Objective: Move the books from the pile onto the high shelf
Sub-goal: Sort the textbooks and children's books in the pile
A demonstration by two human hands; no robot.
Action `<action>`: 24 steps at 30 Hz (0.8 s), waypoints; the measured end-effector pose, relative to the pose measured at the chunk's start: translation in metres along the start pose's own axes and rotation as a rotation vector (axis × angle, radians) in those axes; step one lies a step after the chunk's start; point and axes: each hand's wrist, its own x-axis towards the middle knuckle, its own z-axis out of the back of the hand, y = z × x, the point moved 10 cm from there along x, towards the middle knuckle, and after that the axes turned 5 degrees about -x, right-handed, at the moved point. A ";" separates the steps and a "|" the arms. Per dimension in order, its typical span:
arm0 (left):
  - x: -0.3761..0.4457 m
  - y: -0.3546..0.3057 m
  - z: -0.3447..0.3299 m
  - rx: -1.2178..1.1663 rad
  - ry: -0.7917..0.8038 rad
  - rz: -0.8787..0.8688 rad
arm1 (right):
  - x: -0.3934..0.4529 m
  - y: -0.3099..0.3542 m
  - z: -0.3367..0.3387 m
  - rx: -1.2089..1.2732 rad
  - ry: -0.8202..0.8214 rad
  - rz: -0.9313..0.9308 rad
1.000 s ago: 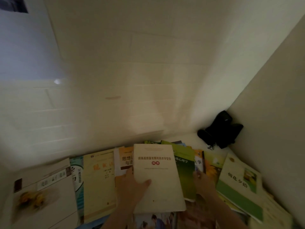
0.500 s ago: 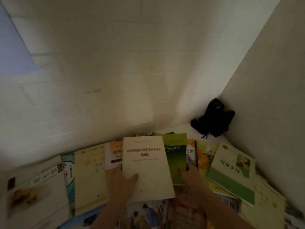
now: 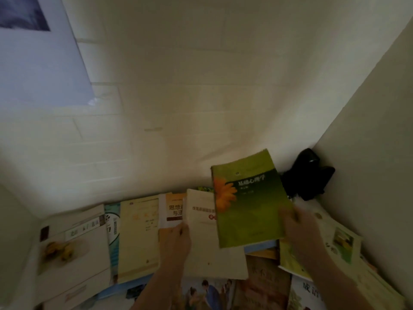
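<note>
dim light, frame blurred in places. the right hand (image 3: 299,229) is gripping the green book (image 3: 250,202) at its right edge, fingers curled round that edge, and is holding it tilted and raised above the pile of books (image 3: 138,238); an orange flower is showing on the left side of the cover. the left hand (image 3: 176,245) is lying on the cream book (image 3: 207,247), fingers bent at its left edge; whether it is pinching the edge or only pressing on it, cannot tell from the blur. the cream book is lying flat on the pile, its right part sitting under the raised green book. left of it an orange-and-white book (image 3: 173,209) is lying partly under the cream one, then a pale yellow book (image 3: 138,240), then a white book with a yellow picture (image 3: 67,253) at the far left. a pale green-and-white book (image 3: 339,240) is lying at the right, beside the right wrist. a black object (image 3: 310,173) is sitting in the corner where the tiled wall (image 3: 178,97) is meeting the side panel (image 3: 368,153), just behind the green book's top corner.
</note>
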 end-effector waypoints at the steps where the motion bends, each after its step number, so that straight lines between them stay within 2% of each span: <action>1: 0.000 0.005 0.002 -0.108 -0.020 0.039 | -0.007 -0.016 -0.023 0.097 0.055 -0.088; 4: 0.004 0.015 0.001 -0.303 0.041 0.165 | -0.033 -0.061 -0.094 0.210 0.205 -0.335; 6: 0.003 0.007 0.000 -0.347 0.115 0.163 | -0.041 -0.081 -0.126 0.018 0.320 -0.303; 9: 0.006 -0.002 0.017 -0.069 0.156 0.052 | -0.030 -0.094 -0.135 -0.380 0.361 -0.196; 11: 0.013 -0.004 0.051 0.181 0.014 -0.038 | -0.018 -0.076 -0.133 -0.600 0.314 -0.057; 12: 0.019 -0.003 0.071 0.297 -0.077 -0.078 | -0.016 -0.062 -0.141 -0.615 0.338 0.032; 14: 0.024 0.010 0.105 0.504 -0.190 -0.005 | -0.022 -0.039 -0.171 -0.600 0.458 0.214; 16: 0.023 0.031 0.122 0.608 -0.184 0.158 | -0.031 -0.034 -0.194 -0.682 0.547 0.266; 19: 0.022 0.044 0.123 0.581 -0.157 0.253 | -0.027 -0.036 -0.190 -0.701 0.488 0.281; 22: 0.033 0.049 0.145 0.433 -0.227 0.354 | -0.030 -0.039 -0.190 -0.670 0.462 0.292; 24: 0.039 0.038 0.149 0.369 -0.188 0.304 | -0.031 -0.039 -0.191 -0.643 0.458 0.286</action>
